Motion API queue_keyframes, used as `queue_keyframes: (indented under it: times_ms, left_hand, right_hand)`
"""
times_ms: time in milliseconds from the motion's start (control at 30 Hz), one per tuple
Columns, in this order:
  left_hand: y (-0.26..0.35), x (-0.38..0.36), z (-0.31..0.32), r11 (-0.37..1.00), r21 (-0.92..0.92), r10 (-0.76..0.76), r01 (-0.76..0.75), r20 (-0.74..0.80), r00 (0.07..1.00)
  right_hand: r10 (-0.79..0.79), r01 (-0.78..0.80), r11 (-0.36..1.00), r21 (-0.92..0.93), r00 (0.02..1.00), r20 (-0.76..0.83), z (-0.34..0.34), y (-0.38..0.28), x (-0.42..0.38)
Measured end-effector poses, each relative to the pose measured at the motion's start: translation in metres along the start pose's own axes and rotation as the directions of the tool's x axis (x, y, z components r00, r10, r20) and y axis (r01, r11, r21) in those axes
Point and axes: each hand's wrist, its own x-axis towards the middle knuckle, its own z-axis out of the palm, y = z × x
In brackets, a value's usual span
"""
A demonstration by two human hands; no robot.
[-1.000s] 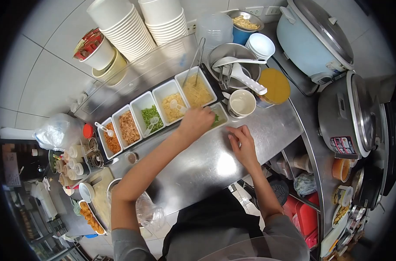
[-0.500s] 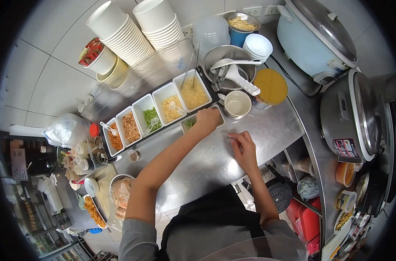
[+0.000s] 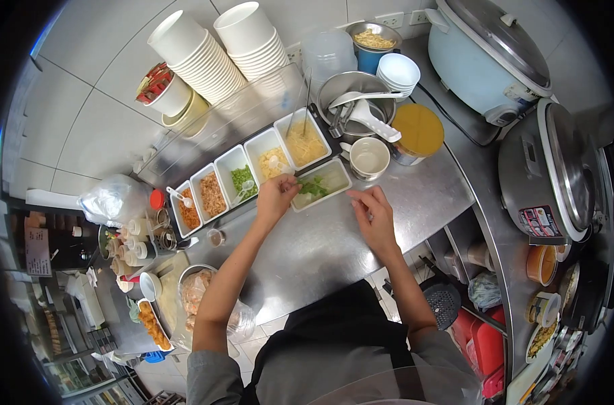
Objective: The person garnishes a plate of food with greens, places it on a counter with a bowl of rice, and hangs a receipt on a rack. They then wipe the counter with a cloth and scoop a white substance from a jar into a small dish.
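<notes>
A white rectangular tub [image 3: 334,197] stands on the steel counter with green leaves [image 3: 315,187] in it. My left hand [image 3: 277,200] is at the tub's left end, fingers drawn together at its rim beside the leaves. What its fingertips hold, if anything, is too small to make out. My right hand [image 3: 376,219] hovers by the tub's right end, loosely curled, with a gap between thumb and fingers and nothing seen in it. Behind the tub runs a row of white bins, with yellow shreds [image 3: 305,143], pale yellow bits [image 3: 270,159] and chopped green pieces [image 3: 242,178].
A white mug [image 3: 369,158], a yellow-lidded can [image 3: 417,131] and a steel pot [image 3: 347,84] with utensils stand right of the bins. Stacked paper bowls [image 3: 205,57] line the wall. Rice cookers [image 3: 492,64] are at the right. A small clear cup [image 3: 216,237] sits left of my arm.
My left hand has moved left from over the tub to its left end, uncovering the leaves. My right hand has shifted slightly. The whole view has turned a little.
</notes>
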Motion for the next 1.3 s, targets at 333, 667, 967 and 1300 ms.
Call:
queue_keyframes:
  times_ms: [333, 667, 967, 1300]
  left_hand:
    - [0.031, -0.005, -0.027, 0.801, -0.545, -0.163, 0.247, 0.198, 0.967]
    - [0.030, -0.007, -0.028, 0.691, -0.606, -0.286, 0.394, 0.271, 0.919]
    - [0.024, -0.012, -0.017, 0.735, -0.587, -0.184, 0.340, 0.309, 0.933]
    - [0.007, -0.014, -0.027, 0.771, -0.518, -0.231, 0.371, 0.316, 0.920]
  right_hand:
    - [-0.126, 0.151, 0.977, -0.147, 0.978, 0.166, 0.054, 0.002, 0.048]
    - [-0.155, 0.157, 0.988, 0.012, 0.958, 0.242, 0.056, 0.021, 0.057]
    - [-0.143, 0.120, 0.987, 0.104, 0.957, 0.252, 0.053, 0.011, 0.068]
    - [0.185, -0.332, 0.861, 0.385, 0.910, 0.371, 0.025, 0.012, 0.090]
